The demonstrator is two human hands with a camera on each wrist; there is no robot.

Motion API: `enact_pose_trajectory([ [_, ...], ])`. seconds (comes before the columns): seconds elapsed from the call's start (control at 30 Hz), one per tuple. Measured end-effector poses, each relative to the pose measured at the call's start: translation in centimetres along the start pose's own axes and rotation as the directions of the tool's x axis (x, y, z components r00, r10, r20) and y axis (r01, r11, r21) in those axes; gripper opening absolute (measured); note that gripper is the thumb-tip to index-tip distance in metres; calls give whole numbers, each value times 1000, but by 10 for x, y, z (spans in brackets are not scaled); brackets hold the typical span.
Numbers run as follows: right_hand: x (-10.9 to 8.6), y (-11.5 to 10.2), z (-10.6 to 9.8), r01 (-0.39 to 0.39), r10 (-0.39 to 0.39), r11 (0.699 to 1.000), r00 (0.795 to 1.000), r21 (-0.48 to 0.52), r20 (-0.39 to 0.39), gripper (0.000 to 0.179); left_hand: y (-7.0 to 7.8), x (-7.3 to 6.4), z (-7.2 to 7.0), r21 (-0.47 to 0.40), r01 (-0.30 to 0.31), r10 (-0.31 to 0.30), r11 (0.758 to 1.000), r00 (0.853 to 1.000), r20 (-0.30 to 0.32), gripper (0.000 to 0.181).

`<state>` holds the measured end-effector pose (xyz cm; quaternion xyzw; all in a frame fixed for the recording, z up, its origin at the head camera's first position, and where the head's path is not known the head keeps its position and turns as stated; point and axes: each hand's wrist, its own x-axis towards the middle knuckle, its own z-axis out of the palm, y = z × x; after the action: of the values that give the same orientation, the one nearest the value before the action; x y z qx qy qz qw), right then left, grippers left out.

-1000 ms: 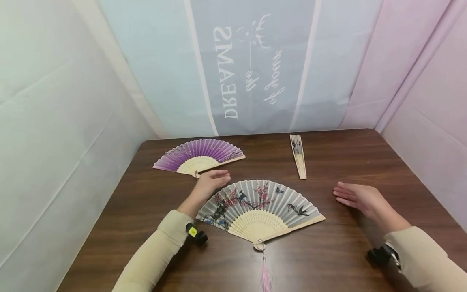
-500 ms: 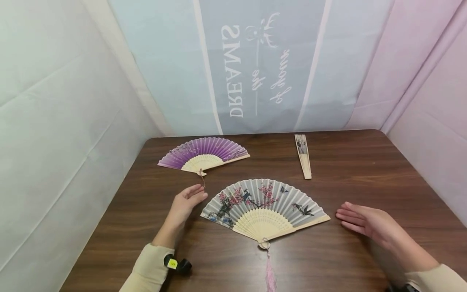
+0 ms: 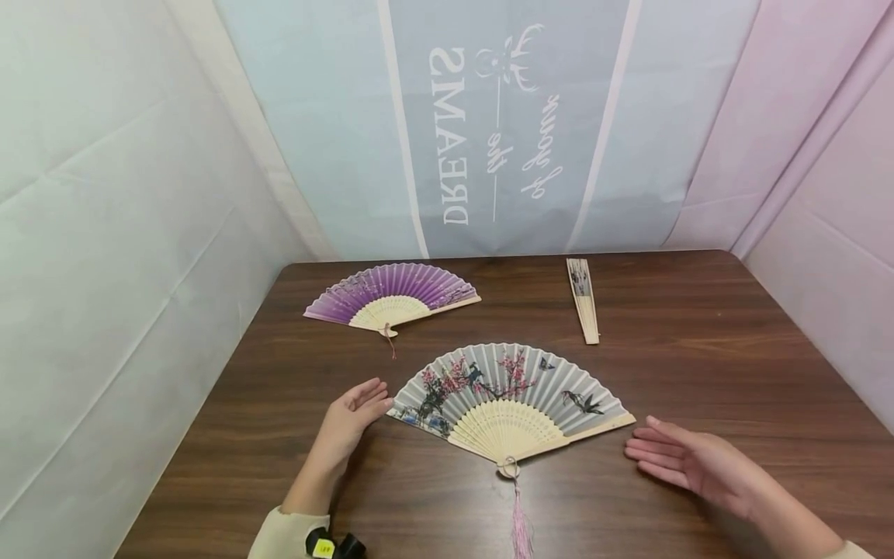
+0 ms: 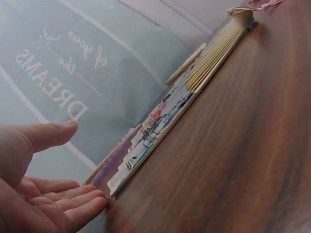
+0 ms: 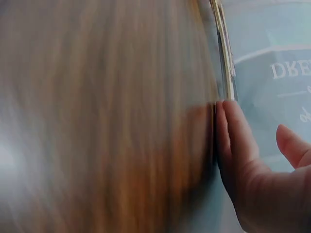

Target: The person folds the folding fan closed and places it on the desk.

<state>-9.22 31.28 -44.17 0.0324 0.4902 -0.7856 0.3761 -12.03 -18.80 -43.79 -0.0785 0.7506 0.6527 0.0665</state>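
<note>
The grey fan (image 3: 508,423) was found spread flat on the table (image 3: 265,435), its scalloped arc turned away from the person and its pivot toward them, with the pink tassel (image 3: 520,528) laid out from the pivot toward the near side. No shift of the fan on the table was noted.

The change was recorded at the hands. The left hand (image 3: 355,411) had been drawn back from beside the purple fan's pivot to the grey fan's left tip; the right hand (image 3: 705,466) had been brought nearer to the right tip. By this the grey fan was bracketed from both sides, and it was judged to be the object under attention, with handling not yet begun.

The left fingertips were seen at the left tip, where contact could not be confirmed. The right fingertips were placed just beside the right tip; contact there could not be established either. Both hands were held with fingers extended and thumbs apart, and nothing was gripped by either.

Farther back, the purple fan (image 3: 391,303) was noted spread at left and the folded fan (image 3: 583,303) at right, both untouched.
</note>
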Motion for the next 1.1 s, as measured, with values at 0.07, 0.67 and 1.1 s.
enact_pose_trajectory([
  [0.07,4,5,7,-25,24,999,999,29,34,37,-1,-3,2,-4,4,-4,1000,1000,-10,61],
  [0.67,46,40,84,-73,71,997,996,38,50,71,-9,-10,11,-39,0,-2,999,998,-65,53],
  [1.1,67,50,110,-26,26,988,1000,152,2,22,-10,-11,10,-25,11,-12,1000,998,-63,53],
])
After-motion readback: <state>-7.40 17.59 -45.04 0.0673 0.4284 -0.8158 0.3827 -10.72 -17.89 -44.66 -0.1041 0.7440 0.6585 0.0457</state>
